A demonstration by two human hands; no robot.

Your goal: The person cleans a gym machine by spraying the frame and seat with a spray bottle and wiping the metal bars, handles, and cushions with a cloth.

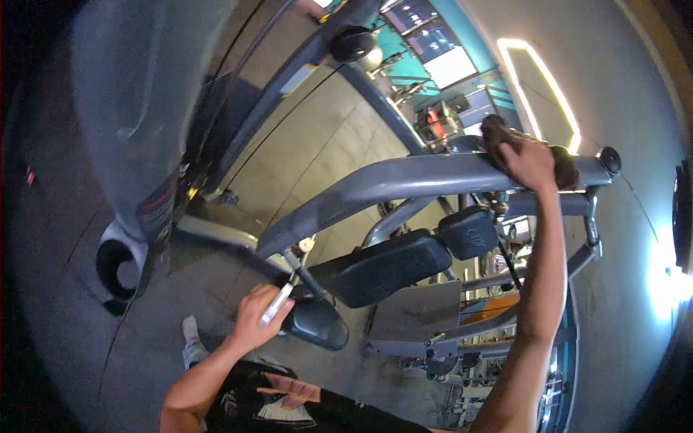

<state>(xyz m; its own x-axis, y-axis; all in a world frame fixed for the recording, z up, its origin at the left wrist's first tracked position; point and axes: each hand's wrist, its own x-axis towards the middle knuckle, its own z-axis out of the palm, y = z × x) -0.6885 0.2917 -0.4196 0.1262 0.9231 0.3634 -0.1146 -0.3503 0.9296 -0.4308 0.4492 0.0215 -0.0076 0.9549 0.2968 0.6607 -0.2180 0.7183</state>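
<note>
My right hand is stretched out at the upper right, fingers curled over a dark brown cloth. The cloth lies against the top of a thick grey metal beam, part of an exercise machine, near its capped far end. Lower down, my left hand is closed around a slim whitish object whose kind I cannot make out. That hand is close to the black padded seat and the beam's lower end. The black backrest pad slopes between both hands.
A large grey machine housing rises at the left, with a round opening at its foot. Other gym equipment stands at the back. A grey wall with a lit frame runs along the right. Dark floor spreads below.
</note>
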